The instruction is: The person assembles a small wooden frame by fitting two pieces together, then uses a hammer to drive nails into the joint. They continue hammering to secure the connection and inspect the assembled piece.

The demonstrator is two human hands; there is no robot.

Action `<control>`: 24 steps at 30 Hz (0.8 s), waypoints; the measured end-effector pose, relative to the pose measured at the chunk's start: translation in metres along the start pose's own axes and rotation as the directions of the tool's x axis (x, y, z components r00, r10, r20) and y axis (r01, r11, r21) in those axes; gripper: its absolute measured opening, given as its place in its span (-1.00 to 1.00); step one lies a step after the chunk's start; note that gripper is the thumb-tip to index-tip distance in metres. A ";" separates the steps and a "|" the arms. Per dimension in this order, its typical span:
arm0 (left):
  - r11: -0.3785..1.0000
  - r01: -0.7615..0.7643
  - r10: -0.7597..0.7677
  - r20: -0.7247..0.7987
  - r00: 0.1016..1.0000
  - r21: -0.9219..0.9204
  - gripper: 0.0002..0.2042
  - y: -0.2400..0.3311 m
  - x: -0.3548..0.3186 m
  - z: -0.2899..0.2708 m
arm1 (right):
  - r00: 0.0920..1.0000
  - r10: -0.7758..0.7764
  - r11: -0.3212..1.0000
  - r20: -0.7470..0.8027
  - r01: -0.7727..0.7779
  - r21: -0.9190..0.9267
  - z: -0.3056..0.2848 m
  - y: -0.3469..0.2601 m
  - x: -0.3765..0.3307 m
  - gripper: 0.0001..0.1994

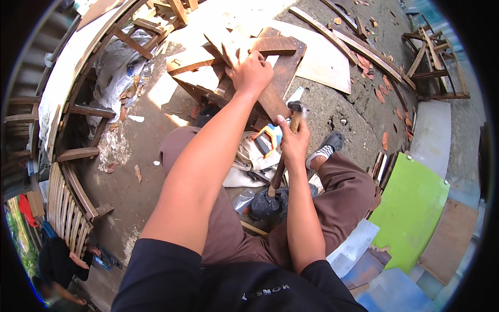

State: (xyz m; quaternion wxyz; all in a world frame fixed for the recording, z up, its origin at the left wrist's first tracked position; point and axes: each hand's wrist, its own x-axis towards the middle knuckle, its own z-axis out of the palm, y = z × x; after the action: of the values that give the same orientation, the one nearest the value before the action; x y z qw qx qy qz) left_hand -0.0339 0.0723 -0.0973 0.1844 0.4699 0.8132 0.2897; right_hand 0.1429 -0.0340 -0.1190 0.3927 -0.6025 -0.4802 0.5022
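My right hand [294, 141] is wrapped round the wooden handle of a hammer [277, 179], with the dark metal head uppermost. That head sits beside the end of a brown wood piece [274, 104]. Ahead of me, my left hand [251, 74] is closed over the wood pieces at the top of a dark brown wooden assembly [283, 67], its fingertips partly washed out by glare. Boards of the assembly cross at angles. Below it, a handsaw [266, 141] with an orange and black handle lies on pale cloth between my legs.
A black plastic bag [267, 204] lies between my knees. Long wood strips [371, 54] and a pale board [322, 60] lie ahead on the right. A green panel [410, 208] is at right. Wooden frames [78, 153] stand at left; another person [57, 265] is at lower left.
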 end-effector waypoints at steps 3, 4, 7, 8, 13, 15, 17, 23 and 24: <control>0.952 -0.207 0.160 0.211 0.964 0.225 -0.41 -0.008 0.001 -0.021 | 0.999 0.040 0.984 -0.021 -0.035 0.176 0.007 0.004 0.001 -0.68; 0.922 -0.298 0.239 0.242 0.940 0.248 -0.32 -0.014 -0.002 -0.030 | 0.997 0.071 0.993 -0.017 -0.069 0.101 0.007 0.004 0.000 -0.65; 0.587 -0.638 0.656 0.170 0.736 0.499 0.08 -0.038 -0.018 -0.059 | 0.992 -0.114 0.992 -0.047 0.117 0.056 0.009 0.003 -0.007 -0.62; 0.532 -0.695 0.715 0.183 0.675 0.483 0.11 -0.045 -0.025 -0.066 | 0.992 -0.123 0.990 -0.024 0.124 0.060 0.008 0.003 -0.010 -0.59; 0.523 -0.715 0.747 0.154 0.647 0.464 0.03 -0.052 -0.036 -0.075 | 0.986 -0.167 0.984 -0.003 0.167 -0.069 0.005 0.007 -0.007 -0.54; 0.513 -0.724 0.789 0.079 0.609 0.460 -0.03 -0.050 -0.041 -0.076 | 0.967 -0.250 0.966 -0.056 0.245 -0.082 -0.001 0.013 -0.006 -0.56; 0.551 -0.682 0.738 0.101 0.667 0.481 -0.05 -0.047 -0.050 -0.079 | 0.881 -0.431 0.901 -0.194 0.406 -0.154 -0.004 0.020 -0.005 -0.61; 0.668 -0.520 0.574 0.077 0.815 0.532 -0.24 -0.043 -0.063 -0.075 | 0.997 0.039 0.958 -0.062 -0.020 0.287 -0.041 0.027 -0.031 -0.70; 0.659 -0.555 0.600 0.090 0.795 0.508 -0.26 -0.044 -0.064 -0.070 | 0.996 0.061 0.950 -0.061 -0.040 0.311 -0.044 0.025 -0.036 -0.71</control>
State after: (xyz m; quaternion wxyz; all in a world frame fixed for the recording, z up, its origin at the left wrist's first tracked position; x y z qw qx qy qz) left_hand -0.0718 -0.0218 -0.0702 -0.0828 0.7219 0.6751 0.1272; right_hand 0.1891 -0.0738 -0.1261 0.4857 -0.5628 -0.3660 0.5598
